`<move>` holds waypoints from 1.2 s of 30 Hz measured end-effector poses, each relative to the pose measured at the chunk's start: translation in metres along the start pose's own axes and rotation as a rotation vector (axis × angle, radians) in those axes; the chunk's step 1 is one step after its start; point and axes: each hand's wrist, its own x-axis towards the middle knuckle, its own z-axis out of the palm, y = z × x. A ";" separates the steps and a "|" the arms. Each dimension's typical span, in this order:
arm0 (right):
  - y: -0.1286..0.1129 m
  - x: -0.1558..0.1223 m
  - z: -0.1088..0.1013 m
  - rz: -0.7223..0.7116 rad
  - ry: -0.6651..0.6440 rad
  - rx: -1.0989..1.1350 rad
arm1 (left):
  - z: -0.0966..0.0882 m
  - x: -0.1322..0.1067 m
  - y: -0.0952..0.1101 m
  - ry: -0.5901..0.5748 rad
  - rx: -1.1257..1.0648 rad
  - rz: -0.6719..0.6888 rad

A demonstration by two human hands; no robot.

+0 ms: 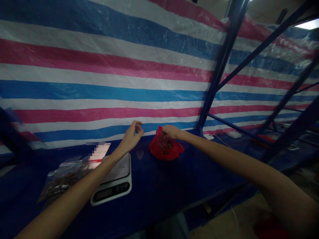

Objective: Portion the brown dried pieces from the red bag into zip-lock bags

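- Left hand (131,137) raised above the blue-covered tabletop (159,202), fingers (138,124) loosely curled, slightly apart, empty
- Right hand (171,131), fingers clamped on the top of a red plastic bag (165,149) of dark pieces, set on the tabletop
- Small clear cup (140,154) just beside that bag
- Digital kitchen scale (117,176) below the left wrist
- Clear plastic bag (63,179) of dark pieces left of the scale

Digital scale (118,169) stands on the covered bench (161,186), nearest the front. Zip bag (63,179) lies at the scale's nine o'clock; paper slip (98,152) at its eleven, lying on the bag. Small cup (140,154) sits just beyond the scale at two o'clock. Carrier bag (166,149) sits at the cup's three o'clock. Tarpaulin wall (99,83) runs behind all; rack frame (221,66) stands at one o'clock.
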 end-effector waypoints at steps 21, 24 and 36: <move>-0.046 -0.216 0.097 -0.106 0.527 -0.343 | -0.182 -0.157 -0.077 0.090 0.497 -0.093; -0.048 -0.229 0.153 -0.112 0.468 -0.274 | -0.191 -0.189 -0.083 0.119 0.564 -0.127; -0.047 -0.202 0.134 -0.027 0.358 0.188 | -0.192 -0.232 -0.121 -0.034 0.665 -0.245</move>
